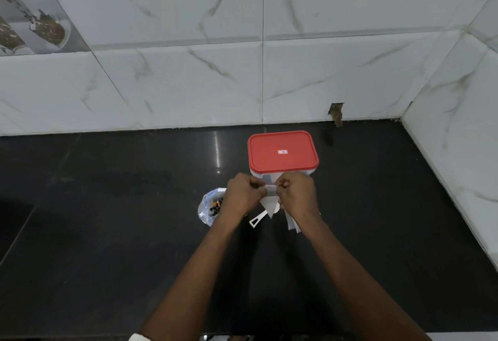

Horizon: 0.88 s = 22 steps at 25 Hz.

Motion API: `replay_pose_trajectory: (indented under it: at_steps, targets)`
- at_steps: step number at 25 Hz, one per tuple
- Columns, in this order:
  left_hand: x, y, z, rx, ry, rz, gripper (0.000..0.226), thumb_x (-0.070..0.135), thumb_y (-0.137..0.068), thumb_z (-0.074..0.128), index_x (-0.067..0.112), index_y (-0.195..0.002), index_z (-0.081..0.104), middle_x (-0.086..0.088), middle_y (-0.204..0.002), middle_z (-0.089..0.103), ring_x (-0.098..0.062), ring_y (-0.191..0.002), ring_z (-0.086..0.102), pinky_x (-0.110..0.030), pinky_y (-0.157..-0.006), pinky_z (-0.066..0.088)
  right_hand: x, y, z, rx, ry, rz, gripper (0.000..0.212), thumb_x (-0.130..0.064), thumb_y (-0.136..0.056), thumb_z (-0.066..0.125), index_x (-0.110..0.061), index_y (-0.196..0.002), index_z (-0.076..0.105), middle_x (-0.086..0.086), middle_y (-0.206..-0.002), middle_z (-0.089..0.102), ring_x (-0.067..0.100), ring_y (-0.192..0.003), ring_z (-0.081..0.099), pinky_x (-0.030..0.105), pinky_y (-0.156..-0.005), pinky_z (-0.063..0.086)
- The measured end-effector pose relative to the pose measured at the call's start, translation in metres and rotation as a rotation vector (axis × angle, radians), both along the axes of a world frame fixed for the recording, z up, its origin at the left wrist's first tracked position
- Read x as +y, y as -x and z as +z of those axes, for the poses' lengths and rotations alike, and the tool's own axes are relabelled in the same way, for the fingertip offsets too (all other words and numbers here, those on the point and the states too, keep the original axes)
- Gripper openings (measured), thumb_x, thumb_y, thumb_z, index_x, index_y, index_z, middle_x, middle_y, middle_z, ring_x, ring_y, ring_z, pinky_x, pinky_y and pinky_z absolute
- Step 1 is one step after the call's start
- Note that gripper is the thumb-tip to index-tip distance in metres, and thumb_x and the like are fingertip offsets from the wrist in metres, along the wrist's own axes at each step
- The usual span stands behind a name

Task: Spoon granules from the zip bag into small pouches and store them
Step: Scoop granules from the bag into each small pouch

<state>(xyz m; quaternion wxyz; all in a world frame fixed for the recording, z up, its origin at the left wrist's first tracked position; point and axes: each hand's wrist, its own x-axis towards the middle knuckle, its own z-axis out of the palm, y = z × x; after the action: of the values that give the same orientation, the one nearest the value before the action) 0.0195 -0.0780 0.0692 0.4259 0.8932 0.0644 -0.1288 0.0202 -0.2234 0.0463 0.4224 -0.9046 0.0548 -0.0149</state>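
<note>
While the person stands at the black countertop (107, 219), both hands are held close together just in front of a clear container with a red lid (283, 152). Left hand (244, 195) and right hand (295, 192) each pinch one end of the top edge of a small pouch (270, 187) between curled fingers and thumb. The zip bag (208, 206), showing dark and yellow granules, sits just beside the left hand. A white spoon (257, 219) lies on the counter beneath the hands. Further flat pouches (292, 223) lie under the right wrist.
</note>
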Motion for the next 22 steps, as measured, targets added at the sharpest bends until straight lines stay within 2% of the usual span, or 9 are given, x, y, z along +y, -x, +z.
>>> replay_pose_trajectory:
  at_steps: [2,5,7,8,10,14,17,20,22]
  targets:
    - [0.012,0.007,-0.005,-0.129,0.042,-0.058,0.037,0.031,-0.086,0.077,0.018,-0.12,0.071,0.015,-0.094,0.066,0.007,-0.08,0.054,-0.004,-0.065,0.038,0.0,-0.002,0.008,0.045,-0.122,-0.029,0.009,0.002,-0.082,0.064,-0.002,-0.075,0.069,0.011,-0.062,0.068,0.022,-0.047,0.067,0.042,-0.054,0.059]
    - [0.022,0.023,-0.027,-0.181,0.118,-0.069,0.08,0.035,-0.07,0.09,0.025,-0.141,0.054,0.019,-0.133,0.05,0.004,-0.121,0.048,-0.001,-0.098,0.033,0.005,-0.006,0.017,0.095,-0.23,-0.024,0.013,0.004,-0.082,0.061,-0.005,-0.076,0.069,0.012,-0.061,0.069,0.02,-0.045,0.067,0.039,-0.053,0.06]
    - [0.024,0.026,-0.041,-0.204,0.175,-0.008,0.083,0.048,-0.064,0.09,0.037,-0.139,0.055,0.013,-0.142,0.056,-0.01,-0.134,0.05,-0.033,-0.115,0.039,0.015,-0.008,0.018,0.102,-0.256,0.01,0.016,0.005,-0.081,0.062,-0.008,-0.074,0.068,0.014,-0.062,0.07,0.023,-0.047,0.068,0.037,-0.052,0.06]
    - [0.026,0.026,-0.047,-0.211,0.192,0.003,0.078,0.053,-0.063,0.088,0.048,-0.134,0.055,0.015,-0.136,0.062,-0.011,-0.132,0.054,-0.044,-0.117,0.038,0.02,-0.01,0.019,0.108,-0.262,0.021,0.017,0.006,-0.081,0.063,-0.008,-0.074,0.068,0.016,-0.064,0.07,0.025,-0.048,0.068,0.037,-0.051,0.06]
    - [0.03,0.027,-0.039,-0.233,0.211,0.008,0.062,0.05,-0.063,0.083,0.068,-0.116,0.055,0.031,-0.115,0.069,0.004,-0.118,0.06,-0.047,-0.121,0.028,0.027,-0.013,0.02,0.144,-0.325,0.043,0.015,0.007,-0.082,0.064,-0.006,-0.076,0.069,0.018,-0.067,0.071,0.029,-0.05,0.069,0.038,-0.052,0.061]
    - [0.038,0.027,-0.026,-0.343,0.272,0.127,0.047,0.023,-0.074,0.087,0.043,-0.11,0.065,0.021,-0.103,0.073,0.002,-0.101,0.067,-0.042,-0.101,0.051,0.03,-0.017,0.019,0.225,-0.606,0.083,0.004,-0.008,-0.087,0.07,-0.004,-0.088,0.072,0.016,-0.073,0.071,0.035,-0.059,0.069,0.039,-0.058,0.061]
    - [0.052,0.024,-0.025,-0.399,0.31,0.309,0.032,0.019,-0.081,0.083,0.021,-0.111,0.071,0.007,-0.104,0.076,-0.009,-0.098,0.071,-0.036,-0.09,0.057,0.027,-0.012,-0.004,0.285,-0.376,-0.004,0.013,-0.009,-0.095,0.058,-0.007,-0.085,0.066,0.017,-0.072,0.068,0.028,-0.052,0.066,0.032,-0.048,0.055]
    - [0.075,0.022,-0.023,-0.406,0.441,0.413,0.024,0.016,-0.086,0.078,0.018,-0.109,0.073,0.002,-0.099,0.077,-0.011,-0.091,0.073,-0.029,-0.081,0.059,0.028,0.011,-0.042,0.522,-0.007,0.095,0.012,-0.003,-0.092,0.053,-0.012,-0.091,0.06,0.012,-0.067,0.065,0.023,-0.047,0.063,0.023,-0.038,0.046]
    - [0.09,0.022,-0.022,-0.398,0.493,0.442,0.021,0.014,-0.087,0.077,0.018,-0.107,0.073,0.001,-0.097,0.078,-0.009,-0.088,0.074,-0.024,-0.075,0.058,0.034,0.023,-0.063,0.401,0.216,0.15,0.008,-0.009,-0.093,0.051,-0.014,-0.092,0.057,0.008,-0.075,0.062,0.022,-0.057,0.061,0.026,-0.041,0.046]
